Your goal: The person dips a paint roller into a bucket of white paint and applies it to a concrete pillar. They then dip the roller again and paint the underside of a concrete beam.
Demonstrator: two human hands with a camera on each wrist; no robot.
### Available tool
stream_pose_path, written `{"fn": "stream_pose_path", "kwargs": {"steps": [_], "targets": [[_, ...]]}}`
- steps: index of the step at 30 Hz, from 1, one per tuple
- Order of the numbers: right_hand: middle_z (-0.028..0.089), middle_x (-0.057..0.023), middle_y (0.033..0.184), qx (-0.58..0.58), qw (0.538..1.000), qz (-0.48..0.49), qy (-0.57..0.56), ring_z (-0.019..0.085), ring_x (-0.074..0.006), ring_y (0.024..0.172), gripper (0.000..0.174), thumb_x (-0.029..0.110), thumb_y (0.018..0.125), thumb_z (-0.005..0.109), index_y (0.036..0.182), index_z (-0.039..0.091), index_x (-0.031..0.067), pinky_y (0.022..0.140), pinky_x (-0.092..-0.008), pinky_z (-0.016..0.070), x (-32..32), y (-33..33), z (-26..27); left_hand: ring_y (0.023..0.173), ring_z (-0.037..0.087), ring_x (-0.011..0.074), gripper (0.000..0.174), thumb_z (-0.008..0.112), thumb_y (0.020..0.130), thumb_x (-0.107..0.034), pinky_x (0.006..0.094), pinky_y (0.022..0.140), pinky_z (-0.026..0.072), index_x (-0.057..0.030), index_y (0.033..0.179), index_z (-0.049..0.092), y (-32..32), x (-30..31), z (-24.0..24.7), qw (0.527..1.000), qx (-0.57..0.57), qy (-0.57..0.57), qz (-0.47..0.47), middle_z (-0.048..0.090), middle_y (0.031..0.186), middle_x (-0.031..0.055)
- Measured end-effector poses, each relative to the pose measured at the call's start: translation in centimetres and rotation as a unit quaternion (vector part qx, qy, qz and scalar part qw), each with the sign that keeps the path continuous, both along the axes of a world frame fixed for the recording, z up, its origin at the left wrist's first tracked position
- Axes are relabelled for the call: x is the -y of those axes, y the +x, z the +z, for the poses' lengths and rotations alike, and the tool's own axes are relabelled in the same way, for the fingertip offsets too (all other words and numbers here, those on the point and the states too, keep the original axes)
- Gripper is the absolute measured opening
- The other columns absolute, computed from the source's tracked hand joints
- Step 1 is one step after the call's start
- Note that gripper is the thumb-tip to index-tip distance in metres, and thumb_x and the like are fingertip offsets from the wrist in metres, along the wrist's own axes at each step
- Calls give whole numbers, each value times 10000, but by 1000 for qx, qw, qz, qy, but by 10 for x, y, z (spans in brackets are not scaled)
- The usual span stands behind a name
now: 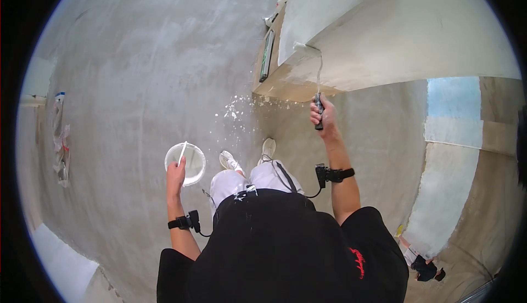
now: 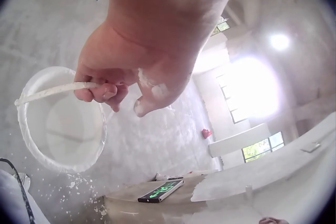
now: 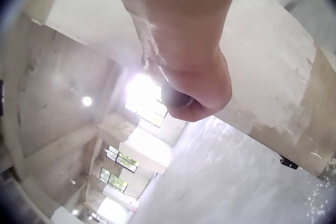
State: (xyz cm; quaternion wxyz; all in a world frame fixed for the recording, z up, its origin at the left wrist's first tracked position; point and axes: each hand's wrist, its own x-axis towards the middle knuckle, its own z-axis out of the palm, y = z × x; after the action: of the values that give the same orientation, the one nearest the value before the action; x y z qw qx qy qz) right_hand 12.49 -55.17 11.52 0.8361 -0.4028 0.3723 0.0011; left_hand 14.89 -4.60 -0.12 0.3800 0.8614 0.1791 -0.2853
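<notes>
My right hand (image 1: 325,115) grips the dark handle of a paint roller (image 1: 307,49), whose white sleeve lies against the wall (image 1: 351,56) near its corner. In the right wrist view the fingers of that hand (image 3: 197,90) wrap the handle's end, and the roller's sleeve is hidden. Down at the left, my left hand (image 1: 175,177) holds a white bucket (image 1: 202,167) by its pale handle. The left wrist view shows the fingers curled round this handle (image 2: 58,90), the bucket hanging beside them with whitish paint inside. White smears mark the thumb side of the left hand (image 2: 142,71).
A green-lit exit sign (image 1: 267,56) is mounted on the bare brownish side of the wall. White paint spatters (image 1: 236,108) dot the grey floor near the shoes (image 1: 229,160). A plastic bag (image 1: 61,144) lies on the floor at the far left.
</notes>
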Motion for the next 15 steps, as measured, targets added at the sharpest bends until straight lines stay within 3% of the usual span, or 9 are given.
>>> {"fn": "stream_pose_path", "kwargs": {"steps": [2, 6, 8, 9, 12, 15], "targets": [[412, 17, 602, -13, 1000, 13, 24, 355, -70, 415, 330, 388, 995, 410, 881, 457, 82, 355, -220, 296, 5, 5, -2, 473, 402, 101, 550, 599, 889, -468, 308, 426, 328, -31, 581, 469, 0, -4, -10, 999, 50, -5, -11, 427, 533, 5], [412, 19, 595, -78, 996, 21, 39, 353, -70, 416, 334, 384, 995, 407, 862, 453, 82, 357, -222, 298, 12, 29, -79, 474, 402, 98, 541, 600, 889, -469, 303, 425, 325, -36, 590, 473, -1, -5, -8, 999, 45, -10, -7, 428, 541, 3], [415, 19, 590, -152, 987, -10, 44, 349, -73, 416, 342, 387, 994, 401, 843, 447, 84, 360, -224, 302, 9, 47, -114, 587, 378, 157, 593, 594, 885, -466, 373, 521, 343, 28, 603, 427, 2, -2, 1, 1000, 13, -17, 3, 409, 581, 86], [415, 19, 590, -152, 987, -11, 44, 349, -73, 416, 342, 387, 994, 401, 843, 447, 84, 360, -224, 302, 7, 47, -123, 587, 378, 157, 593, 594, 885, -466, 373, 521, 343, 28, 603, 427, -1, -2, -2, 1000, 13, -17, 2, 409, 581, 86], [419, 19, 591, -156, 987, -7, 31, 351, -74, 412, 345, 396, 992, 398, 842, 441, 88, 360, -226, 303, 4, 46, -129, 590, 366, 150, 592, 595, 887, -464, 367, 516, 338, 27, 604, 424, 2, 1, 9, 1000, 3, -15, 0, 399, 580, 77], [421, 19, 595, -109, 993, -6, 40, 351, -73, 406, 343, 398, 994, 393, 859, 446, 86, 360, -224, 303, -2, 26, -89, 590, 355, 150, 594, 594, 889, -466, 365, 515, 335, 24, 602, 419, 3, 5, 11, 1000, 11, -12, 7, 385, 575, 67]]}}
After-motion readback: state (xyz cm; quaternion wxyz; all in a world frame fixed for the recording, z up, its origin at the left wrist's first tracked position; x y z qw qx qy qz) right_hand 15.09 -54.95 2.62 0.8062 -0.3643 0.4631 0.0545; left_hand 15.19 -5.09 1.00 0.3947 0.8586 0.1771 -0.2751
